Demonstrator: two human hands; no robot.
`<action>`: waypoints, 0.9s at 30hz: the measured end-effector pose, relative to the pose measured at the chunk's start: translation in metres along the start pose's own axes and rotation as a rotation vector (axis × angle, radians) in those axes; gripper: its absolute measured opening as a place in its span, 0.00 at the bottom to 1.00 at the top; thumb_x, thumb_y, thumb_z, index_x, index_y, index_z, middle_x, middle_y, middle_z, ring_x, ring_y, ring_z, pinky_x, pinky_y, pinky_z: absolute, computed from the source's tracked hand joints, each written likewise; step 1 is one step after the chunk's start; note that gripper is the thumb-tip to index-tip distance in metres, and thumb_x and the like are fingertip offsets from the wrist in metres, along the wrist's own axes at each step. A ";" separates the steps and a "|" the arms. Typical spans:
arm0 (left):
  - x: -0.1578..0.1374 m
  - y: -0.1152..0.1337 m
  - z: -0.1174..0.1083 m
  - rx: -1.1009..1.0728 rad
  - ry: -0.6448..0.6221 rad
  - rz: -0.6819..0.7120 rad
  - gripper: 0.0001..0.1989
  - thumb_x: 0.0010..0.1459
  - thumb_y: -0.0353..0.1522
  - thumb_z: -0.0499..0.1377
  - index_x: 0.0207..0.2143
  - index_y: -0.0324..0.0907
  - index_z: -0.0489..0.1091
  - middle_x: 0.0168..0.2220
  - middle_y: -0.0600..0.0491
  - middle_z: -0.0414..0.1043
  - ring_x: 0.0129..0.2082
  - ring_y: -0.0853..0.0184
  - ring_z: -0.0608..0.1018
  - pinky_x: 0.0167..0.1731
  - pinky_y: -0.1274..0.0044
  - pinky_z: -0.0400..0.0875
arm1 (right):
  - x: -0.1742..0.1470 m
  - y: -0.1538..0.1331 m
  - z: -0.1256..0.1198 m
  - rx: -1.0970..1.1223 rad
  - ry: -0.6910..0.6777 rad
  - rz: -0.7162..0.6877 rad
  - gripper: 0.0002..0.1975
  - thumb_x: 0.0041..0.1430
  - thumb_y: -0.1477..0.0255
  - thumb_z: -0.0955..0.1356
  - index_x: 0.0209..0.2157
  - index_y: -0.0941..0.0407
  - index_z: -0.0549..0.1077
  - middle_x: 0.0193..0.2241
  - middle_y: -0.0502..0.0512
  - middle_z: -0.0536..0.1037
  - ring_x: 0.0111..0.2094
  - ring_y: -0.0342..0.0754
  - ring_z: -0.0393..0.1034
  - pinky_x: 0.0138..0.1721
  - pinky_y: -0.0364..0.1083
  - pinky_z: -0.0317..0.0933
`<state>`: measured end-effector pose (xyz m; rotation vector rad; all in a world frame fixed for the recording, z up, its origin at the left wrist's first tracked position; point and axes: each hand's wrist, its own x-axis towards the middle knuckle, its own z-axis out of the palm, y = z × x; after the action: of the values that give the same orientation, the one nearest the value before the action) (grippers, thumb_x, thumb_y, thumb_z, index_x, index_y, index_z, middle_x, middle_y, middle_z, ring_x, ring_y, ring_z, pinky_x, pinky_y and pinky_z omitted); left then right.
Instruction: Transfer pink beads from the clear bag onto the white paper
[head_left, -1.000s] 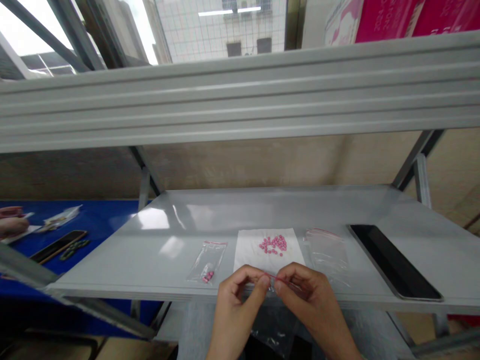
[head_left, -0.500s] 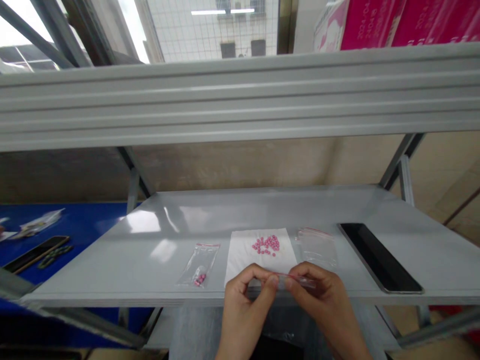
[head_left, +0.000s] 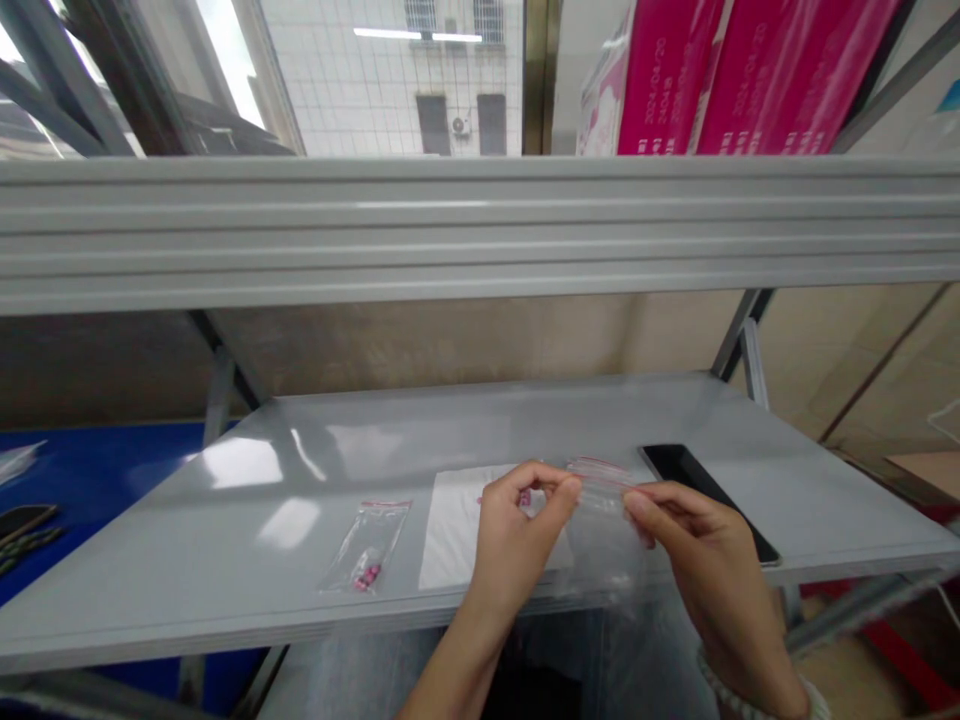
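A clear zip-lock bag (head_left: 606,545) hangs over the shelf's front edge between my hands. My left hand (head_left: 525,535) pinches its top at the left corner. At the right corner, my right hand (head_left: 701,550) has thumb and fingers closed on the same bag. Behind my left hand lies a white paper sheet (head_left: 448,530) with small pink pills (head_left: 525,497), mostly hidden by the fingers. To the left, another zip-lock bag (head_left: 367,545) lies flat with several pink pills in its lower corner. More clear bags (head_left: 598,466) with red seal lines lie just behind the held one.
A black phone or tablet (head_left: 694,475) lies right of the bags, partly behind my right hand. A grey beam (head_left: 450,235) crosses above the shelf (head_left: 300,570), with pink boxes (head_left: 735,90) over it. A blue surface (head_left: 97,500) lies at left.
My hands have risen and moved apart, so the bag now hangs spread between them instead of bunched. The camera view has shifted to the right, and my left hand now covers most pills.
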<state>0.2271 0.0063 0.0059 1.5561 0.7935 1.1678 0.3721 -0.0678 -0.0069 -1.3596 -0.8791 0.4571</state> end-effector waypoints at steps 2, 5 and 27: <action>0.018 -0.003 0.008 0.024 -0.025 0.009 0.09 0.54 0.36 0.62 0.28 0.39 0.77 0.29 0.51 0.80 0.31 0.66 0.78 0.35 0.77 0.72 | 0.014 0.003 -0.002 0.010 0.063 -0.017 0.11 0.43 0.63 0.75 0.23 0.57 0.80 0.17 0.51 0.74 0.18 0.42 0.62 0.19 0.40 0.58; 0.046 -0.015 0.021 0.077 -0.052 0.007 0.07 0.55 0.33 0.61 0.30 0.38 0.78 0.31 0.49 0.81 0.32 0.66 0.80 0.36 0.77 0.73 | 0.037 0.015 -0.003 0.002 0.069 -0.014 0.17 0.42 0.58 0.74 0.27 0.59 0.81 0.20 0.55 0.77 0.20 0.44 0.65 0.21 0.42 0.61; -0.055 -0.046 -0.121 1.012 0.431 0.136 0.15 0.63 0.36 0.52 0.45 0.41 0.74 0.44 0.44 0.79 0.44 0.52 0.77 0.46 0.62 0.69 | -0.056 0.000 0.101 -0.277 -0.598 -0.659 0.20 0.61 0.84 0.58 0.47 0.56 0.75 0.41 0.56 0.79 0.45 0.52 0.68 0.50 0.53 0.64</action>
<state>0.0975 0.0098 -0.0491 2.2012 1.7753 1.2942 0.2605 -0.0435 -0.0256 -1.0925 -1.8611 0.2229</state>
